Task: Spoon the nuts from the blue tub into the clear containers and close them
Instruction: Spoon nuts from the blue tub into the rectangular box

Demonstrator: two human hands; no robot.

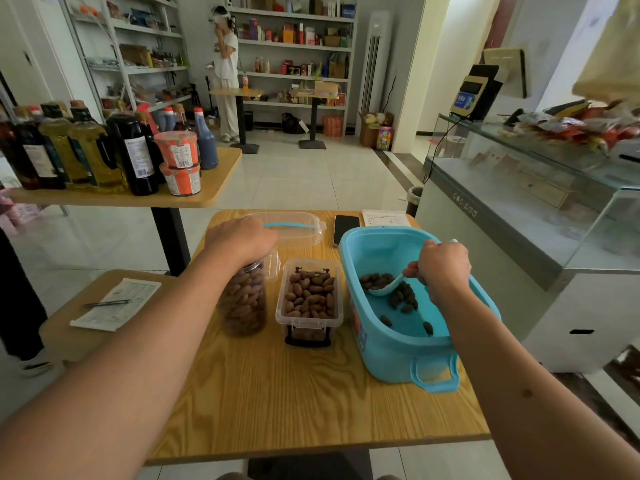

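Two clear containers stand side by side on the wooden counter (311,393), left of the blue tub (398,355). A tall jar (244,299), the left one, is full of brown nuts nearly to the top, and the left hand (242,239) rests over its mouth with fingers curled down around the rim, the grip clamped on the jar. Just right of it, the box (309,299) sits uncovered, heaped with nuts (310,296) close to its rim. Only a few dark nuts (403,299) lie scattered on the tub's floor. Inside the tub, the right hand (441,268) has its grip closed around the handle of a pale spoon (386,285), whose bowl points left and carries a small load of nuts. Behind the containers, at the far edge of the counter, lies a clear lid (294,230) with a blue strip; a phone (345,228) and a paper (386,218) lie to its right.
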